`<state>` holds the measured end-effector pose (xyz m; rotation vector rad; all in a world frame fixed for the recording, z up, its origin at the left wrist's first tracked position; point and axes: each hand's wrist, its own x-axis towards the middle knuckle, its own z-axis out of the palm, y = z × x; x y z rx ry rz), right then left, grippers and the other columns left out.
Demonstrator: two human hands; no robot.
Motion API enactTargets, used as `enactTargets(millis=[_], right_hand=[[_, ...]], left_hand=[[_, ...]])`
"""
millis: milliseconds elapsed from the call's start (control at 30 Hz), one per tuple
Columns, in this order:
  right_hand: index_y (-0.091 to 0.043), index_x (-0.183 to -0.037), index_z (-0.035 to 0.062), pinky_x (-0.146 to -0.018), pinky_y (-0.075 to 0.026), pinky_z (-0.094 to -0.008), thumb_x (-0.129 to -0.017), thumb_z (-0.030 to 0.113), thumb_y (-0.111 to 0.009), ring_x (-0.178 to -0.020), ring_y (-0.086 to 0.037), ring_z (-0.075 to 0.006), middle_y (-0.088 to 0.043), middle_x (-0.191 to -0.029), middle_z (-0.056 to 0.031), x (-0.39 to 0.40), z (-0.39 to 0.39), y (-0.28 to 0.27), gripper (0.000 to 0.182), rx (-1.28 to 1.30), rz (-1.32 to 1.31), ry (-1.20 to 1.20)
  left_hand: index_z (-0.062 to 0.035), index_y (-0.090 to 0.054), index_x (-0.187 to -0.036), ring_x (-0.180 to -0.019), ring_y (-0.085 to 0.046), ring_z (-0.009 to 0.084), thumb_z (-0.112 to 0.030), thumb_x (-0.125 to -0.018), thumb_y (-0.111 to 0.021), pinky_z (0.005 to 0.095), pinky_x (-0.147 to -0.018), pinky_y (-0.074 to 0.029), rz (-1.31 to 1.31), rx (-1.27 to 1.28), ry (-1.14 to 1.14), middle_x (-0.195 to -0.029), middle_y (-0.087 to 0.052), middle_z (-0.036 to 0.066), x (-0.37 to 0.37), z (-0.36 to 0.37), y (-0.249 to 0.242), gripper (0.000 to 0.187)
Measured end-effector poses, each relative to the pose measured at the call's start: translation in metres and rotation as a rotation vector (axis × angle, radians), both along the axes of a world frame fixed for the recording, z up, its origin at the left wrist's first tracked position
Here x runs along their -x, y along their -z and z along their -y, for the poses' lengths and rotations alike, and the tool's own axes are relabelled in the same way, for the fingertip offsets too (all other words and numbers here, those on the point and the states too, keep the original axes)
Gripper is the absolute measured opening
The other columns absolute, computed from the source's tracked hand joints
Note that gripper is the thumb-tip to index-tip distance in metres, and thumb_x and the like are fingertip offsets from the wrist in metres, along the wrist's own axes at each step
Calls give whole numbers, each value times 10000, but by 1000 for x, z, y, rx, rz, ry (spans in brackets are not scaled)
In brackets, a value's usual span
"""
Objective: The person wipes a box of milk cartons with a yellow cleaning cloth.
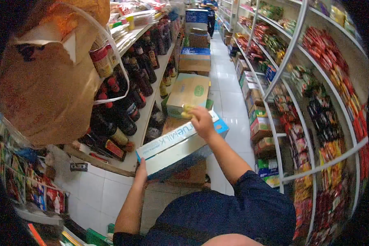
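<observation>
A long white and blue carton with "MILK" lettering lies tilted across the front of my body. My left hand grips its near left end, thumb on the side. Over the carton's right end is my right hand, its fingers closed on a small yellowish crumpled thing. What that thing is I cannot make out. Just beyond stands a brown cardboard box with a green oval print.
More stacked boxes line the aisle. Shelves with dark bottles are on the left, beside a large brown paper bag. Racks of packets curve along the right. A person stands far down the tiled aisle.
</observation>
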<state>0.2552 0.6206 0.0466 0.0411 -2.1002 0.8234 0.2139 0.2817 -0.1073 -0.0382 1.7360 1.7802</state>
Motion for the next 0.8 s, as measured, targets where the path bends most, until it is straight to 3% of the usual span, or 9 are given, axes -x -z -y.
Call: enactTargets(millis=[100, 200, 233, 467, 500, 600, 633, 733, 800], right_hand=[[-645, -883, 62, -781, -456, -414, -771, 231, -457, -871, -577, -347, -620, -925, -143, 26, -57, -9, 276, -152, 701, 7], [-651, -871, 91, -754, -462, -415, -822, 382, -436, -868, -585, -333, -624, -905, -138, 38, -58, 12, 365, -415, 956, -137], [-659, -867, 98, -717, -469, -419, -827, 492, -447, -829, -596, -324, -629, -854, -138, 40, -56, 15, 449, -490, 930, -156], [-679, -911, 113, -691, -487, -428, -769, 678, -420, -823, -613, -337, -645, -875, -145, 68, -50, 13, 637, -602, 1045, -524], [-652, -975, 102, -750, -459, -439, -759, 617, -503, -868, -595, -352, -638, -912, -164, 74, -45, 12, 578, -598, 1126, -582], [-617, -1070, 99, -805, -442, -428, -738, 617, -533, -921, -584, -348, -632, -956, -173, 88, -37, 36, 620, -528, 1101, -717], [-651, -1002, 78, -769, -471, -417, -700, 689, -525, -886, -603, -347, -638, -953, -162, 84, -37, 25, 693, -475, 1037, -751], [-615, -1082, 116, -818, -437, -417, -722, 616, -557, -937, -584, -338, -631, -973, -172, 89, -35, 28, 618, -538, 1170, -751], [-630, -1043, 114, -790, -447, -419, -730, 604, -558, -907, -593, -338, -636, -950, -165, 81, -35, 20, 587, -530, 1145, -749]], left_hand=[[-132, -390, -1309, -1060, -533, 302, -616, -872, -316, 515, -783, -458, 217, 31, -109, -1203, -527, 117, -24, -18, -63, 656], [-133, -392, -1304, -1040, -544, 287, -625, -866, -320, 501, -752, -476, 141, 131, -138, -1196, -531, 110, -31, -26, -86, 663], [-135, -398, -1297, -1027, -548, 283, -633, -862, -318, 493, -736, -484, 106, 173, -147, -1191, -532, 109, -30, -27, -86, 667], [-154, -422, -1268, -898, -593, 265, -671, -841, -302, 448, -653, -511, 249, 130, -257, -1119, -565, 94, -36, -30, -83, 681], [-152, -419, -1272, -926, -584, 264, -665, -843, -308, 449, -658, -511, 230, 59, -220, -1135, -556, 95, -33, -28, -77, 678], [-131, -402, -1285, -945, -578, 266, -601, -869, -358, 454, -650, -508, 236, 180, -277, -1156, -544, 96, -29, -30, -83, 629], [-124, -396, -1288, -945, -579, 264, -569, -877, -375, 450, -659, -507, 229, 168, -303, -1159, -542, 96, -28, -26, -78, 606], [-103, -380, -1296, -950, -579, 255, -478, -899, -414, 432, -693, -502, 214, 152, -351, -1171, -535, 96, -27, -22, -67, 547], [-90, -370, -1300, -958, -578, 246, -420, -911, -426, 412, -725, -498, 211, 172, -349, -1180, -528, 101, -28, -23, -80, 513]])
